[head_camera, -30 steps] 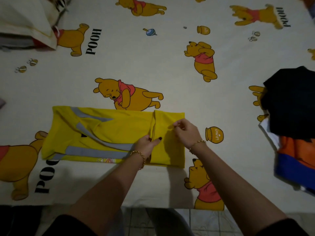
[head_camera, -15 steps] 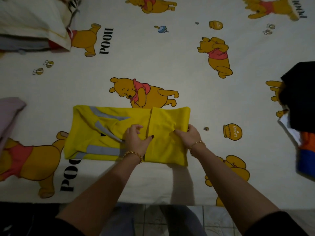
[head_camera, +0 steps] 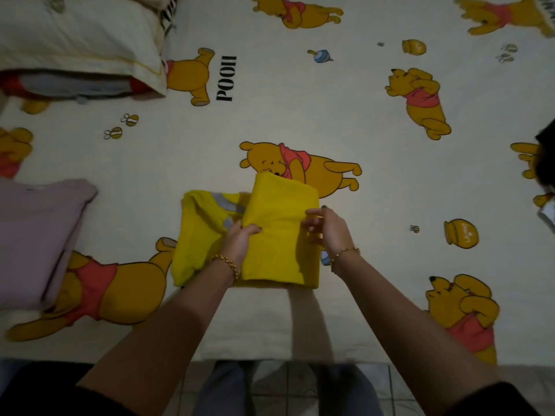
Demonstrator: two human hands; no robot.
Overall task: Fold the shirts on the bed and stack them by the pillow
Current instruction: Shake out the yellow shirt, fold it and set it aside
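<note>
A yellow shirt [head_camera: 279, 235] with grey reflective stripes lies partly folded near the bed's front edge. Its right part is lifted and turned over toward the left. My left hand [head_camera: 238, 243] grips the left edge of that raised flap, thumb on top. My right hand [head_camera: 326, 228] holds the flap's right edge with curled fingers. A folded lilac shirt [head_camera: 36, 235] lies at the left. The cream pillow [head_camera: 81, 43] sits at the far left corner.
The bed sheet [head_camera: 300, 115] is cream with a yellow bear print. A dark garment [head_camera: 546, 163] and a white edge show at the right border. Red and grey fabric [head_camera: 69, 85] lies under the pillow. Tiled floor [head_camera: 285, 388] and my legs show below the bed edge.
The shirt's right part has been lifted and carried left over the striped part, making it narrower. Both hands moved with it, and the view shifted left, revealing the lilac shirt.
</note>
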